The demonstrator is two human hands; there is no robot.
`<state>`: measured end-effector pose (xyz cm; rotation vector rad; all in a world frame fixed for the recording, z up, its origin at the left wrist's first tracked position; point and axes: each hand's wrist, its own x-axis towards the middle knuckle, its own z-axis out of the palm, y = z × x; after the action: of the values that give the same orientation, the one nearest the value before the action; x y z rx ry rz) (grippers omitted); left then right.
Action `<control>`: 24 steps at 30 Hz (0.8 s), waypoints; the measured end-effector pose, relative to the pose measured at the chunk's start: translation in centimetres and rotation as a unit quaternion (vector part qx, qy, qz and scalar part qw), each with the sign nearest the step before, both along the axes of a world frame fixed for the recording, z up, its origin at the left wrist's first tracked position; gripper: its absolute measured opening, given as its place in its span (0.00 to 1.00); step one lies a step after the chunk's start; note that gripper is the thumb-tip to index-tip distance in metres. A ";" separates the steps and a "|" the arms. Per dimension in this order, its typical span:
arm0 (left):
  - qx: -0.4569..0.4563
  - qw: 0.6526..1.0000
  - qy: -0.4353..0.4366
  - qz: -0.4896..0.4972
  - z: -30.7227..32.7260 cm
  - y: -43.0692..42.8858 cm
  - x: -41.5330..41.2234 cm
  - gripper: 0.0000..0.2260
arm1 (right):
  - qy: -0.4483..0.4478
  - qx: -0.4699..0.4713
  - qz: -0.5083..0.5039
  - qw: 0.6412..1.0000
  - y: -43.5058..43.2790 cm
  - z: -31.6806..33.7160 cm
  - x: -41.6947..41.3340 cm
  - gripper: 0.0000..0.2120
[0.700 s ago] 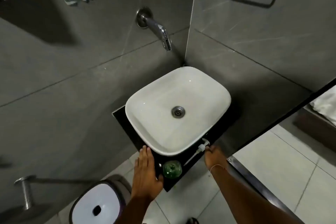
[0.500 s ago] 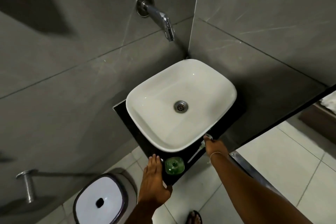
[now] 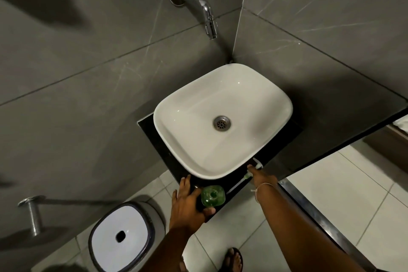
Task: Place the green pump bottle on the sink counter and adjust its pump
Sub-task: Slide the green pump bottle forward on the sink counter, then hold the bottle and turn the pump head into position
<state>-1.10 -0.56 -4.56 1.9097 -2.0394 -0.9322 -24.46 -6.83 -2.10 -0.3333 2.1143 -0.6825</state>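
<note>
The squat green translucent pump bottle (image 3: 212, 195) stood on the black sink counter (image 3: 234, 180), just before the white ceramic basin (image 3: 223, 117). The left hand (image 3: 187, 204) cupped it; the right hand (image 3: 261, 178) pinched the detached white pump (image 3: 257, 164).

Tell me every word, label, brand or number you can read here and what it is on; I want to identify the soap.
None can be read.
green pump bottle, seen from straight above: no label side shows.
White pump lying on the counter: no print visible.
Basin, tap, bin: no markings visible.
</note>
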 end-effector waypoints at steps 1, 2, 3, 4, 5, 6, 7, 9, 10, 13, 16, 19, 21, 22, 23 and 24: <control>-0.002 1.000 -0.008 -0.002 0.0 0.0 0.1 0.29 | 0.008 -0.031 -0.017 0.999 0.7 0.9 0.1 0.24; -0.005 1.000 -0.016 -0.005 0.0 0.0 0.1 0.30 | 0.020 -0.073 -0.031 0.997 1.7 1.9 0.4 0.21; -0.009 1.000 -0.022 -0.007 -0.1 0.0 0.2 0.30 | 0.031 -0.121 -0.037 0.991 2.8 3.1 0.8 0.20; -0.013 1.000 -0.025 -0.007 -0.1 0.0 0.3 0.30 | 0.039 -0.172 -0.040 0.983 4.0 4.5 1.4 0.19; -0.018 0.999 -0.028 -0.007 -0.1 0.1 0.3 0.30 | 0.041 -0.222 -0.043 0.973 5.2 5.9 2.0 0.20; -0.021 0.999 -0.034 -0.006 -0.1 0.1 0.3 0.30 | 0.046 -0.263 -0.040 0.963 6.3 7.1 2.7 0.20; -0.021 0.999 -0.044 -0.005 -0.1 0.1 0.3 0.30 | 0.063 -0.293 -0.025 0.954 7.3 8.2 3.4 0.21; -0.023 0.998 -0.065 -0.008 -0.2 0.2 0.3 0.31 | 0.112 -0.331 0.024 0.937 8.4 9.6 4.9 0.22; -0.024 0.997 -0.069 -0.007 -0.2 0.2 0.3 0.31 | 0.125 -0.351 0.046 0.927 8.7 10.0 5.6 0.22; -0.022 0.997 -0.075 -0.005 -0.3 0.2 0.2 0.31 | 0.145 -0.397 0.093 0.901 8.7 9.8 7.4 0.21; -0.019 0.996 -0.082 -0.004 -0.6 0.2 0.3 0.32 | 0.157 -0.427 0.118 0.883 8.9 8.1 8.2 0.17; -0.016 0.996 -0.085 -0.007 -0.6 0.2 0.2 0.32 | 0.167 -0.423 0.146 0.879 9.3 6.3 8.6 0.15; -0.016 0.996 -0.086 -0.006 -0.7 0.2 0.2 0.31 | 0.182 -0.413 0.182 0.874 9.5 5.1 8.9 0.15; -0.018 0.996 -0.085 -0.004 -0.8 0.2 0.2 0.30 | 0.186 -0.402 0.203 0.873 9.6 4.4 9.0 0.16; -0.020 0.996 -0.084 -0.003 -0.8 0.2 0.3 0.29 | 0.190 -0.388 0.223 0.874 9.7 3.8 9.0 0.16; -0.023 0.996 -0.085 -0.003 -0.9 0.3 0.3 0.28 | 0.195 -0.372 0.241 0.875 9.8 3.1 9.0 0.16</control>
<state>-0.83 -0.31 -5.41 2.0212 -2.1404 -0.7389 -15.45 2.92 1.03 -1.4741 1.9062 -1.1687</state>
